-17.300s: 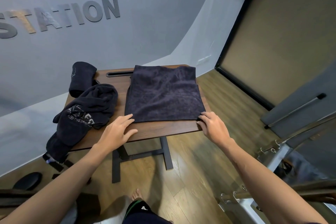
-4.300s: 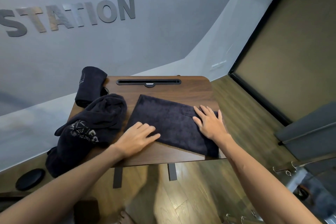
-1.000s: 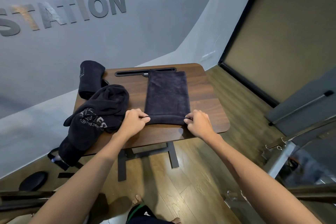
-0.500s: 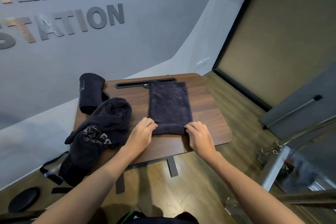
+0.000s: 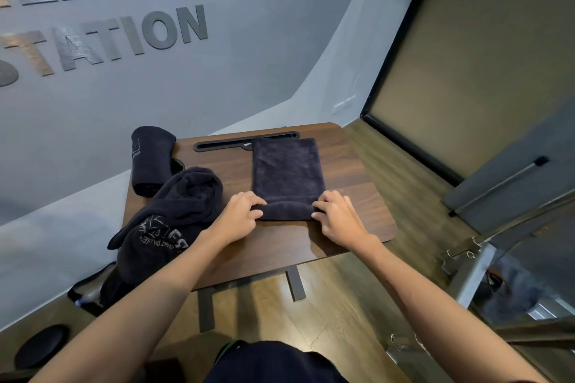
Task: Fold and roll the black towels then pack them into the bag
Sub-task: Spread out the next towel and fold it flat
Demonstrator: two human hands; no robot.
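Fingers point(image 5: 259, 201) of the left hand point(image 5: 238, 216) curl over the near left end of a small roll just started in the folded towel point(image 5: 287, 171), and the right hand point(image 5: 337, 218) pinches the roll's other end the same way, so both grip cloth and neither is spread flat. From the far left of the wooden table point(image 5: 357, 205) I count one rolled towel point(image 5: 151, 160) standing finished near the back corner, then a crumpled towel point(image 5: 174, 214) with pale lettering, heaped and spilling over the left edge, then the long folded strip lying down the middle with only its nearest end turned over. That makes three black towels: one done, one barely begun, one untouched. Below the table's left edge something dark with a strap point(image 5: 88, 289) may be the bag, but I cannot tell. By my reckoning most of the work remains, and nothing is visibly packed yet.
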